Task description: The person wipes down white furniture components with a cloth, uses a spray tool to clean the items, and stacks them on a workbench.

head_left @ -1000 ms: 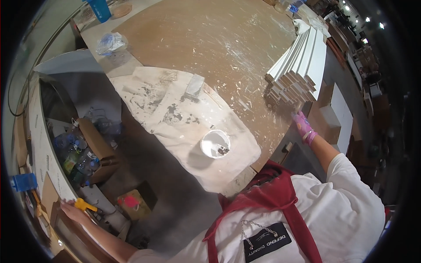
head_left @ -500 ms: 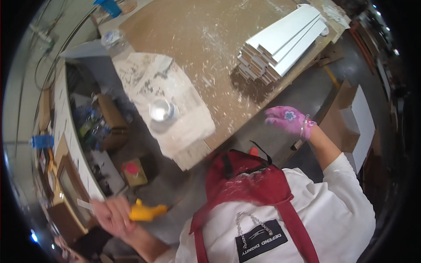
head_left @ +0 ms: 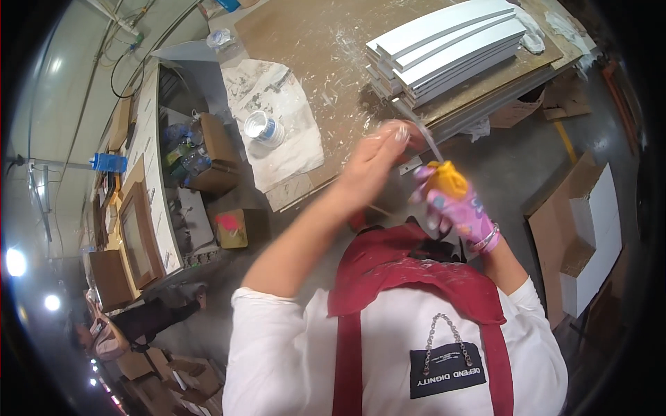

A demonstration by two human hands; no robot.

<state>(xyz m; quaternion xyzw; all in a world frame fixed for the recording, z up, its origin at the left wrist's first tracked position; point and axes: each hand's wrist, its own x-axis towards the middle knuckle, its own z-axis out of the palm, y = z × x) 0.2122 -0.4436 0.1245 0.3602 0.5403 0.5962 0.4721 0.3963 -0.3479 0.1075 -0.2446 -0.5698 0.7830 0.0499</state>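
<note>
My right hand [head_left: 461, 211], in a pink and purple flowered glove, is closed around the yellow handle [head_left: 447, 179] of a tool. From it a narrow pale strip-like blade [head_left: 429, 141] reaches up and left toward the table edge; the tool's exact kind is unclear. My bare left hand [head_left: 378, 156] is beside that blade, fingers blurred, so whether it grips anything cannot be told. Beyond both hands, a stack of white boards [head_left: 451, 41] lies on the worktable [head_left: 305, 35].
A white tub [head_left: 263, 130] stands on a stained pale sheet [head_left: 295, 104] on the table. Left are a carton of bottles [head_left: 218, 149] and a small box [head_left: 232, 229]. Cardboard-wrapped panels [head_left: 590, 229] stand right. Another person [head_left: 139, 326] is at lower left.
My left hand has swung from the lower left to the table edge. The yellow-handled tool, held by my left hand before, is now in my gloved right hand. The view has shifted.
</note>
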